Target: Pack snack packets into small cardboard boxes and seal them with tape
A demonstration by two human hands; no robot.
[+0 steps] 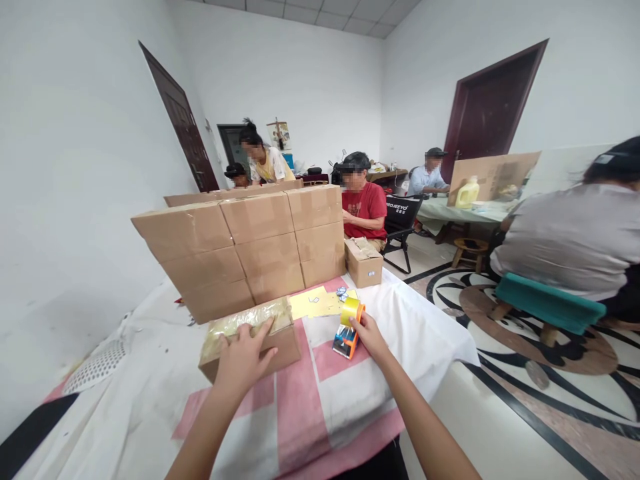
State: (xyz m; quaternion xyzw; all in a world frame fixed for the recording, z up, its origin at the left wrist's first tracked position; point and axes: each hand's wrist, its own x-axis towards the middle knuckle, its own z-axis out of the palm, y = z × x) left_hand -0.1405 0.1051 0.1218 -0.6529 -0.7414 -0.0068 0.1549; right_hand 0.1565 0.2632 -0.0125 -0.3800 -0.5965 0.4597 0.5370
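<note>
My left hand (246,353) lies with spread fingers on top of a cardboard box (283,347), whose upper face is covered with shiny clear tape. To the right, my right hand (369,331) grips a tape dispenser (349,328) with an orange frame and a yellowish roll. The dispenser is on or just over the pink and white cloth; I cannot tell whether it touches. Behind it lie yellow sheets of paper (307,304) with small bluish pieces (343,292) beside them.
Stacked cardboard boxes (265,243) form a wall across the table's far side. A smaller taped box (364,267) stands at their right end. A person in a red shirt (367,207) sits beyond it, near a black folding chair (403,220). A white perforated basket (100,365) is at left.
</note>
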